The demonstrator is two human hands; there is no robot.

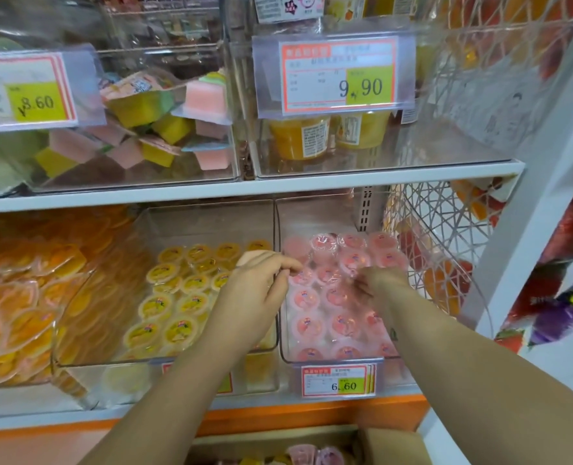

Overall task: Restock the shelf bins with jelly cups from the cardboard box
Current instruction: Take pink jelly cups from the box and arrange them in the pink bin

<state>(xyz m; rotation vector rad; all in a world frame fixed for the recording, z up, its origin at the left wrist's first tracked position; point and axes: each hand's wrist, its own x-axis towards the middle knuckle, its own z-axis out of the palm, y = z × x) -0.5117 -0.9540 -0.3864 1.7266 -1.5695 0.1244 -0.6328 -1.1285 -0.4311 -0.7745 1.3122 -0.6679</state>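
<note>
— Where are the pink cups [325, 297]?
— Round, film-wrapped, filling a clear bin [284, 344] on the lower shelf [312, 412]. The left hand [261, 280] pinches their wrap. The right hand [382, 283] lies on them, fingers bent; grip blurred, can't tell.
— Around?
— Yellow cups [177, 297] leftward, wire basket [446, 229] rightward, box [389, 444] below.

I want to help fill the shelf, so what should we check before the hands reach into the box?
1. Left hand and right hand free of the round pink jelly cups: cannot tell, the fingers are blurred.
2. Pink cups lie lids up in their clear plastic bin: ok.
3. Room in the clear bin of round yellow jelly cups: ok, bare at the back.
4. Brown cardboard box holds spare pink cups: ok.
5. White 6.60 price tag in place: ok.
</note>
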